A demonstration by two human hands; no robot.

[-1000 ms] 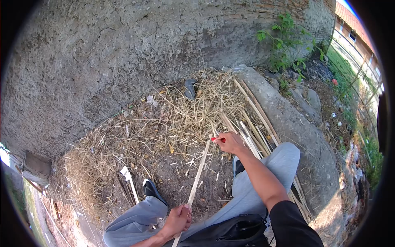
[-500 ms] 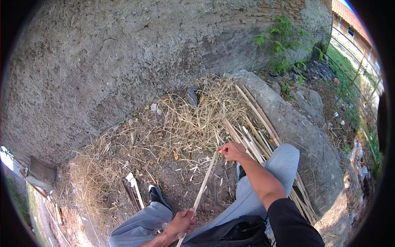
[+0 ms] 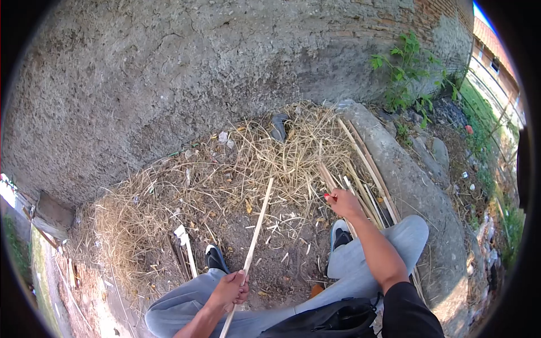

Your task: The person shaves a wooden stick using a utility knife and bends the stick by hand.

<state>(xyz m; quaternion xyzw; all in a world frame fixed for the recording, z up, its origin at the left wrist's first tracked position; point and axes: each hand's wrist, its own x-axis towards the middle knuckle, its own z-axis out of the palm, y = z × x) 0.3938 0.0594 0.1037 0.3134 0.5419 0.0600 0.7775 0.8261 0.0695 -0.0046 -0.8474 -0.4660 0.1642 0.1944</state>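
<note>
The left hand (image 3: 231,290) has its fingers wrapped around a pale strip (image 3: 257,230), which runs from them toward one o'clock — its far tip well apart from the right hand (image 3: 345,204), at that hand's ten o'clock. The right fingers curl around a red object (image 3: 328,195), mostly hidden — its shape is unclear. The frame's bottom edge cuts off the strip's near end toward six o'clock.

The person wears loose grey trousers (image 3: 407,241); below their hems, dark shoes (image 3: 215,261) with pale toes; above, a black sleeve (image 3: 411,311) ending around the elbow.
</note>
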